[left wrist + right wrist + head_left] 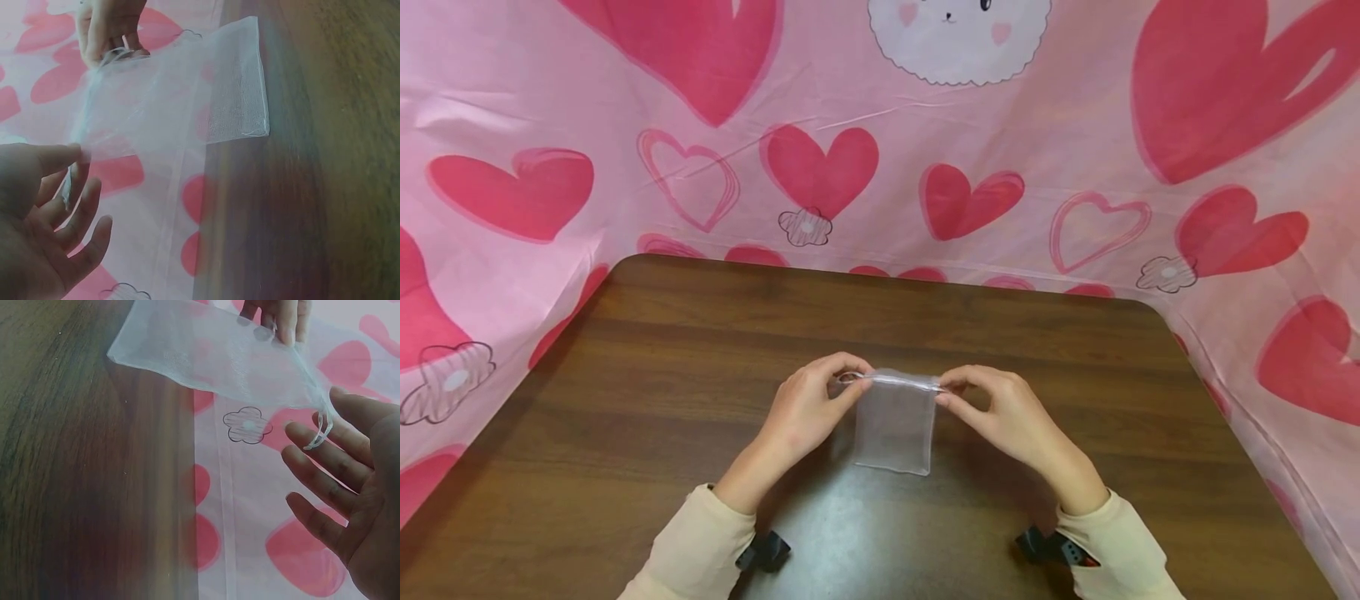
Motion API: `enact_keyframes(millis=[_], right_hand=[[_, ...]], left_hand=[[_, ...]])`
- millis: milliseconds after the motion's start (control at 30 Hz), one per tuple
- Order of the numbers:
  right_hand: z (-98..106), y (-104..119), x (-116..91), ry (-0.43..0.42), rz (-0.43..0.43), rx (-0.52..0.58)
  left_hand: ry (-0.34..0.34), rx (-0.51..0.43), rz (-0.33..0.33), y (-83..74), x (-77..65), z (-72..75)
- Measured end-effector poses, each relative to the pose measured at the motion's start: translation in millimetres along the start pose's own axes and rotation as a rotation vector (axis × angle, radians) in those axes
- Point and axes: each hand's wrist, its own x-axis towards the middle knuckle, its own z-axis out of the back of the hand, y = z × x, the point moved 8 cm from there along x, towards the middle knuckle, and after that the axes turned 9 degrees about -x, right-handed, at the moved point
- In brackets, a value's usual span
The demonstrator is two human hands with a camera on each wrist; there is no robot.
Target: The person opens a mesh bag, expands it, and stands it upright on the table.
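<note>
A small sheer white drawstring pouch [895,427] hangs flat between both hands, its gathered top edge stretched across and its bottom hem facing the person. My left hand [805,408] pinches the top left corner between thumb and fingertips, beside a small loop of cord [848,377]. At the top right corner, my right hand [1011,412] pinches the pouch the same way. In the right wrist view, a white drawstring loop [322,431] dangles by the right hand's fingers. The pouch [181,94] looks see-through in the left wrist view, and nothing shows inside it.
Below the hands lies a dark brown wooden table [700,333] with rounded far corners. Pink cloth [895,100] printed with hearts surrounds its back and sides. A black device [763,552] sits at the left wrist, another black device [1051,548] at the right.
</note>
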Motion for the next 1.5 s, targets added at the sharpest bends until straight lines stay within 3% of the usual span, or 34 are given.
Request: enact_keyframes(millis=[233, 633, 833, 1167, 1367, 1500], right_hand=[[-3, -4, -6, 0.002, -0.036, -0.005], [-12, -3, -13, -0.008, -0.023, 0.008], [-14, -3, -14, -0.019, -0.015, 0.027], [-11, -6, -15, -0.077, -0.041, 0.055], [-9, -7, -14, -0.104, -0.047, 0.073], [-9, -9, -15, -0.103, -0.072, 0.080]], left_hand=[[0.009, -0.021, -0.010, -1.9, -2.0, -0.3], [0.021, -0.074, -0.044, -5.5, -3.9, -0.5], [0.042, -0.054, -0.049, -4.8, -5.1, -2.7], [0.114, 0.008, 0.026, 5.3, -7.5, -9.6], [0.090, 0.055, -0.020, 5.3, -5.2, -10.0], [0.062, 0.060, -0.007, 8.0, -4.9, -9.0]])
